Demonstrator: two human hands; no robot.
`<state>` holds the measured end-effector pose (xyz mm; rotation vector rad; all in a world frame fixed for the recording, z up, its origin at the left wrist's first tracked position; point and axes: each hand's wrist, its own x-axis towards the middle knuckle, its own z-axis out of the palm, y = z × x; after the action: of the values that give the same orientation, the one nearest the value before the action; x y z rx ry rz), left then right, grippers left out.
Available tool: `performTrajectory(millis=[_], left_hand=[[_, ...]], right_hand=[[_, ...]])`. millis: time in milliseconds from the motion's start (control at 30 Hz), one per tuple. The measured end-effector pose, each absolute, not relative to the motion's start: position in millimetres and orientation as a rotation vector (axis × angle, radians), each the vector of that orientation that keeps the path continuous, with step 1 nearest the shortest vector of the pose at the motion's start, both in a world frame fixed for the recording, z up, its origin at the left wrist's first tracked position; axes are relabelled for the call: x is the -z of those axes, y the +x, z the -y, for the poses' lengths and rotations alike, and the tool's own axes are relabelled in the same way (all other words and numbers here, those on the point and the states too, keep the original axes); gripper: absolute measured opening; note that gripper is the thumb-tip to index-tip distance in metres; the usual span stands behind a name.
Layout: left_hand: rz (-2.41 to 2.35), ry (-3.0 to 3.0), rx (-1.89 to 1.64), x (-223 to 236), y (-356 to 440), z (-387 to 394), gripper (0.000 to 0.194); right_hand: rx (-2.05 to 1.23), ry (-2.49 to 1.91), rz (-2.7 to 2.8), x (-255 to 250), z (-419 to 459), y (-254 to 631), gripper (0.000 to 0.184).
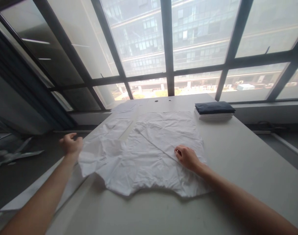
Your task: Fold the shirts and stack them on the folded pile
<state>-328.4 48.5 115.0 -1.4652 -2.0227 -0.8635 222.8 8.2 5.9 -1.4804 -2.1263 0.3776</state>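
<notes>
A white shirt (153, 163) lies spread and wrinkled on the white table, its curved neckline toward me. The left sleeve part (100, 155) is partly raised off the surface. My left hand (71, 143) is just beyond that sleeve at the table's left edge, slightly blurred, fingers loosely bent and apart with no cloth visible in them. My right hand (187, 157) rests over the right side of the shirt, fingers curled and thumb close to the index finger. What its fingertips grip, if anything, is hidden.
A folded dark cloth (213, 107) sits on a white folded stack (214, 115) at the back right of the table (246, 163). Thin white sheets (124, 107) lie at the back left. Large windows stand behind. Chair-like legs (14, 155) show on the floor at left.
</notes>
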Motion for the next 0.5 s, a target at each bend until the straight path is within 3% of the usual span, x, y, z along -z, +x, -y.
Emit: performTrajectory(millis=[267,400,500], left_hand=[[1.769,-2.323,0.748,-57,-175,-60,0.029],[1.78,-2.464,0.696,-25,-106,-70,0.032],[1.818,-2.423,0.71,-6,-80,-83,0.036]], right_hand=[[-0.361,-1.445,2.156,-5,-6,224,0.019],[-0.3,-1.396,2.256,-8,-3,224,0.025],[-0.298,-1.382,2.285,-10,-3,223,0.012]])
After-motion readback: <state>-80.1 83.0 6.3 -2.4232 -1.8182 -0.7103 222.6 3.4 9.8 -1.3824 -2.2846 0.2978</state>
